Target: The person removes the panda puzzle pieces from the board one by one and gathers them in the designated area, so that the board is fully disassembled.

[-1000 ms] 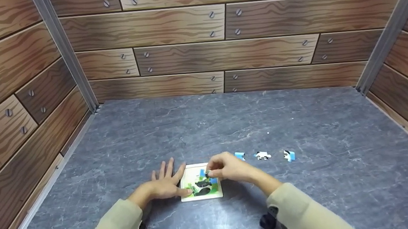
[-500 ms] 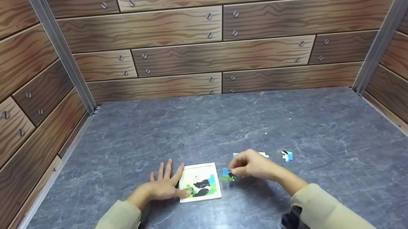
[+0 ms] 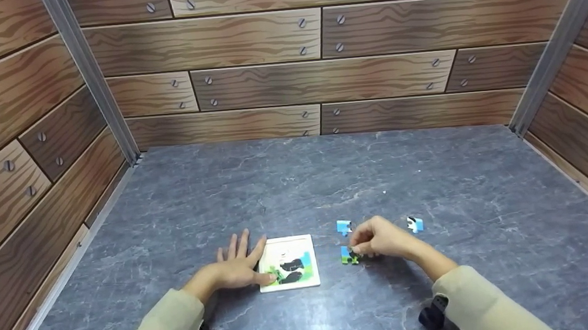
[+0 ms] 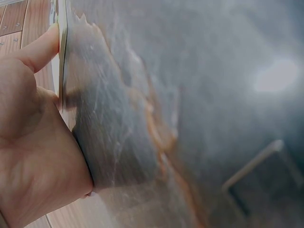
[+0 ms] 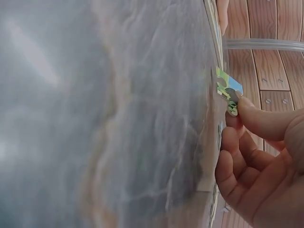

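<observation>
My left hand (image 3: 237, 272) lies with its fingers spread on the table, left of a small square puzzle board (image 3: 273, 250), and its thumb rests on the board's left side. Part of a black, white and green picture fills the board; the upper left is bare and pale. In the left wrist view, the thumb presses at the board's edge (image 4: 62, 61). To the right of the board, my right hand (image 3: 382, 239) pinches a green, blue and black puzzle piece (image 3: 346, 255) between thumb and fingers. In the right wrist view, this puzzle piece (image 5: 230, 90) stands out past the thumb tip.
A blue puzzle piece (image 3: 344, 227) lies just beyond the right hand's fingers. Farther right is a blue, white and black piece (image 3: 415, 224). Wood-patterned walls (image 3: 256, 86) enclose the grey marbled table (image 3: 274, 182) at the back and sides.
My right hand has moved right, off the board, carrying the puzzle piece. The white piece between the two blue ones is now hidden behind that hand. My left hand has stayed put.
</observation>
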The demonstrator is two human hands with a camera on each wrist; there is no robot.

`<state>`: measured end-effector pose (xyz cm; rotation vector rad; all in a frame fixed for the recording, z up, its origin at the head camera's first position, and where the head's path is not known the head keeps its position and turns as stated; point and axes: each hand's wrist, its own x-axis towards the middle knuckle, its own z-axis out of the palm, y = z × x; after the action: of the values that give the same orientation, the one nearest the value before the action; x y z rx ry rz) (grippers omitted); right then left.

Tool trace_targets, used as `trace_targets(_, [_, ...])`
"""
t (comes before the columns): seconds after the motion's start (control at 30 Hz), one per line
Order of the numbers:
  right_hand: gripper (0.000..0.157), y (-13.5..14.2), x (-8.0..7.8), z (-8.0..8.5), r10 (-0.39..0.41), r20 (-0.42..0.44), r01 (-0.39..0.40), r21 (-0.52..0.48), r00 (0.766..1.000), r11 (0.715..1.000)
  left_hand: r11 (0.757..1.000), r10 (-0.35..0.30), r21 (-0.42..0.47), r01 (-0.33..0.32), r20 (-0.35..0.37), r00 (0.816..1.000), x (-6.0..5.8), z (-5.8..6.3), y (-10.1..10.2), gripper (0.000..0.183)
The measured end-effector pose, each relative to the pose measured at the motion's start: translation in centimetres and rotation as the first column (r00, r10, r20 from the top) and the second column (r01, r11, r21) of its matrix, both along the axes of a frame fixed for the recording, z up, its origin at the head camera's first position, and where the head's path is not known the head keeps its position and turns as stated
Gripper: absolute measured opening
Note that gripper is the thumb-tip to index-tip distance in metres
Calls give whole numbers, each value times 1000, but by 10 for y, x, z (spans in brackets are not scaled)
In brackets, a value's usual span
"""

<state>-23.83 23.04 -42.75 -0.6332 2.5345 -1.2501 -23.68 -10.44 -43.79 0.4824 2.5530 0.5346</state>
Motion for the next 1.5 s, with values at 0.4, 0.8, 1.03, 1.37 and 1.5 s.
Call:
trace_targets(0.4, [7,1,-4,-3,-39,-72,46,99,997,994,1000,-6,-5,6,10,1000,-1,0,-2,95])
trace_targets(0.8, [13,-18,-4,3,-26,-54,27,30,998,999,1000,4,-4,-4,7,1000,-2,-3,-3,98])
trace_targets(1.03, [14,-41,-2,6,-11,-44,12,19,999,1000,1000,4,7,-4,0,1000,-1,1,0,95])
trace_targets(1.37, [14,-73,-3,2,21,-13,-21,-12,1000,1000,1000,-8,-27,9,13,1000,-4,-2,-1,100])
trace_targets(1.5, [13,-84,-3,2,58,-25,-59,-32,998,998,999,3,-48,-2,11,1000,-7,-5,1,99])
